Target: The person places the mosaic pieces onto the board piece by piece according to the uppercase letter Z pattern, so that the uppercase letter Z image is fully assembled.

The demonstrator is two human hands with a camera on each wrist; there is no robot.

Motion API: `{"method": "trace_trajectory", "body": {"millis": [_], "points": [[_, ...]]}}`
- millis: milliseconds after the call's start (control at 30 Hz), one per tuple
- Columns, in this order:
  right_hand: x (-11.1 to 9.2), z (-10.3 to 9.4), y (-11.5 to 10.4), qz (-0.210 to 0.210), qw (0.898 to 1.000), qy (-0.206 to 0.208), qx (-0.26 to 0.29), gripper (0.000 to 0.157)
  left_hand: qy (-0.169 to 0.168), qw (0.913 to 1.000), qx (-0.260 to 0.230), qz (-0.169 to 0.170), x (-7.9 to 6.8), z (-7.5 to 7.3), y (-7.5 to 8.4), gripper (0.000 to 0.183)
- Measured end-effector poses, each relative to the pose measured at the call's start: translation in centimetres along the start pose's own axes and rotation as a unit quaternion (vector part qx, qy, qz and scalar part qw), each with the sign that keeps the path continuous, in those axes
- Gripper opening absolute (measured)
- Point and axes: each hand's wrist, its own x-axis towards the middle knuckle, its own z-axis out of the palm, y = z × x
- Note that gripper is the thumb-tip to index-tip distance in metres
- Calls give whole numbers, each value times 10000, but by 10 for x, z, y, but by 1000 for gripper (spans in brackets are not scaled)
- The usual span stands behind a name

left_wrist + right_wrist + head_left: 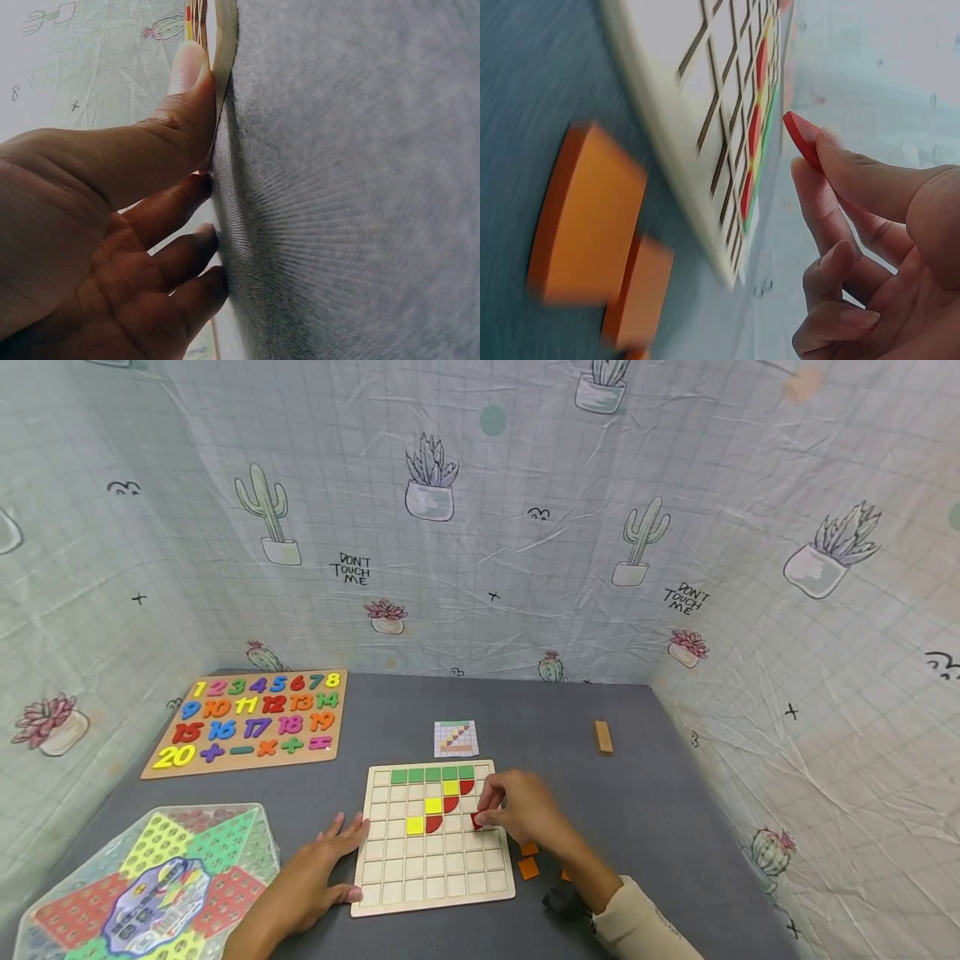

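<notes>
A wooden grid board point(435, 889) lies on the table, with a row of several green square tiles point(432, 774) near its top. Below them, three yellow squares point(433, 806) step down diagonally, each with a red rounded tile point(450, 805) at its right. My right hand point(525, 810) pinches a thin red tile point(802, 139) between thumb and index finger, above the board's right side. The fingers partly hide its shape. My left hand point(307, 881) rests at the board's left edge, fingers extended; the left wrist view shows its thumb point(187, 75) against the edge.
Orange tiles point(528, 868) lie right of the board, partly under my right forearm. A small pattern card point(455, 739) sits behind it. A number board point(255, 718) is at the back left, a clear plastic box point(157, 885) front left, a wooden block point(603, 737) back right.
</notes>
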Motion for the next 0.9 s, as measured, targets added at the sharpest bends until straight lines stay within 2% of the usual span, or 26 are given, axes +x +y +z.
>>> {"method": "trace_trajectory", "body": {"millis": [133, 400, 500, 700, 900], "points": [[3, 13, -16, -36, 9998, -84, 153, 22, -1, 10000, -30, -9, 0, 0, 0, 93], [9, 40, -41, -219, 9991, -344, 128, 25, 12, 10000, -43, 11, 0, 1, 0, 93], [12, 50, -47, -281, 9991, -294, 107, 25, 27, 10000, -48, 9, 0, 1, 0, 92], [17, 67, -51, -184, 9992, -185, -303, 28, 66, 9999, -75, 52, -2, 2, 0, 91], [20, 74, -57, -287, 9980, -146, -547, 29, 195, 9997, -62, 167, -2, 2, -2, 90]]}}
